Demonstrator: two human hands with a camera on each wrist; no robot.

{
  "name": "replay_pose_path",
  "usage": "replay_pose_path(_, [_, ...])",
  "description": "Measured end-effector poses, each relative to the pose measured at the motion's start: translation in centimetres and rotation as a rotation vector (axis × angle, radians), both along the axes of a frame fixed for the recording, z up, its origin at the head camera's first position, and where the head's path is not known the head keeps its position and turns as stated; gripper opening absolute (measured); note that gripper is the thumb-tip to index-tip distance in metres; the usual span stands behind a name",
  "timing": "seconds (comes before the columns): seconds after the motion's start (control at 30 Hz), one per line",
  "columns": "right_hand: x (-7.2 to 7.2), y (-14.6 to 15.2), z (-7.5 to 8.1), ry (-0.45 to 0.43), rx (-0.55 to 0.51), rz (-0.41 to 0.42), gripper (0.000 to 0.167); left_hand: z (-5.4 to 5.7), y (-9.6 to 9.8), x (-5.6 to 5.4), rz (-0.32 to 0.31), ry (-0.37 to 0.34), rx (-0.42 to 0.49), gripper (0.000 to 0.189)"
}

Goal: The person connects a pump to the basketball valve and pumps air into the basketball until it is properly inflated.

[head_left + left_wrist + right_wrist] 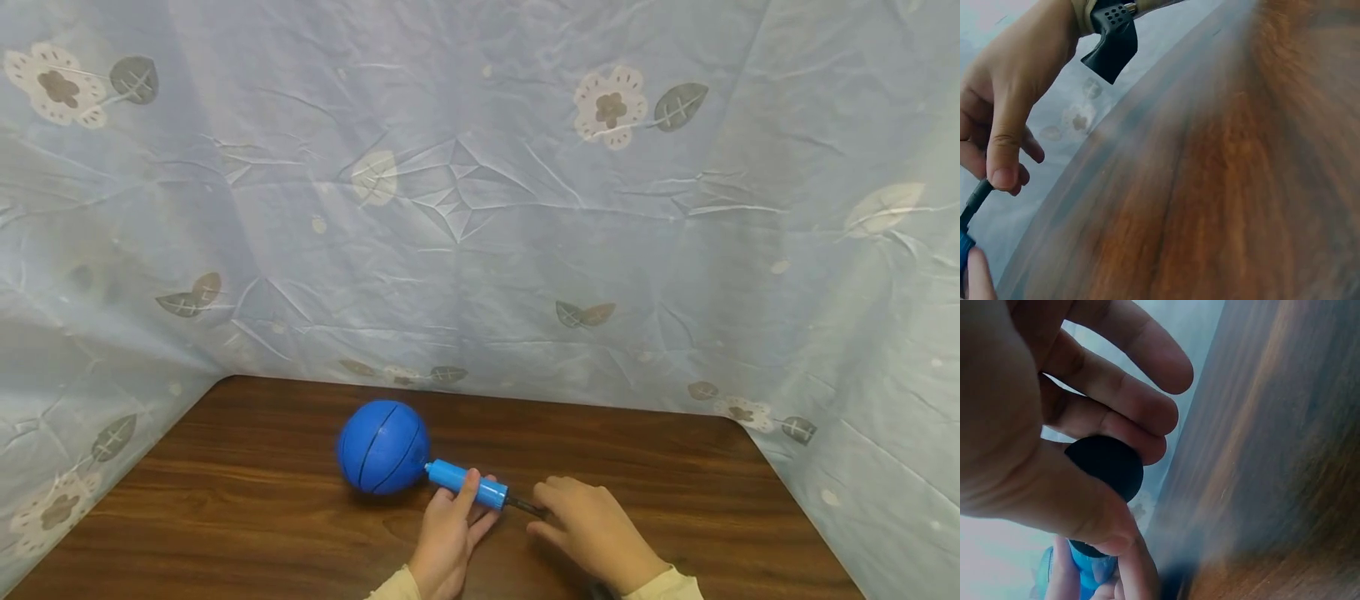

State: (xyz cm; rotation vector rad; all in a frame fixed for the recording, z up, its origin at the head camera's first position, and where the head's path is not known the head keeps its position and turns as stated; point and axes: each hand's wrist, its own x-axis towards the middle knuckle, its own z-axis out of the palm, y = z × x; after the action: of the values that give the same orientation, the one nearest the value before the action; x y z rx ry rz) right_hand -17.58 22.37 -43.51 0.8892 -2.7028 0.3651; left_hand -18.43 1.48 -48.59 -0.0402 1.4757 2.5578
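Observation:
A blue ball (381,447) with black seam lines sits on the table, and the tip of a blue hand pump (491,493) meets its right side. My left hand (448,533) grips the pump's barrel, thumb on top. On the pump's other end, my right hand (592,525) holds the black handle (1107,464) between thumb and fingers; the other fingers are spread loosely. Part of the dark rod shows between barrel and handle. In the left wrist view, only a fingertip of my left hand shows beside the barrel. Whether a needle enters the ball is too small to tell.
The brown wood-grain table (262,508) carries the ball. Pale blue flowered fabric (480,250) hangs behind the table and along both sides. A black strap-mounted device (1113,44) is on the right wrist.

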Motion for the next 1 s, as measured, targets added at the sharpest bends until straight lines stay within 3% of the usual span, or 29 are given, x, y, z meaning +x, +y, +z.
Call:
replay_pose_path(0.13, [0.0, -0.3, -0.1, 0.031, 0.003, 0.011, 0.030, 0.2, 0.2, 0.3, -0.059, 0.011, -0.010, 0.072])
replay_pose_path(0.27, [0.1, -0.5, -0.1, -0.014, -0.053, -0.011, 0.024, 0.5, 0.2, 0.2, -0.041, 0.021, -0.014, 0.069])
replay_pose_path(0.4, [0.1, -0.7, 0.0, -0.066, -0.112, -0.043, 0.016, 0.5, -0.2, -0.2, 0.016, 0.038, -0.028, 0.062])
replay_pose_path(0.63, [0.1, -0.7, 0.1, -0.083, -0.087, -0.062, 0.015, 0.3, -0.5, -0.9, 0.099, 0.049, -0.042, 0.059])
replay_pose_path(0.87, [0.1, -0.2, 0.0, -0.041, -0.032, -0.110, 0.022, 0.4, -1.3, -2.0, 0.270, 0.071, -0.062, 0.057])
replay_pose_path(1.0, [0.3, 0.1, 0.0, -0.057, -0.031, -0.126, 0.022, 0.5, -1.8, -2.3, 0.319, 0.075, -0.073, 0.055])
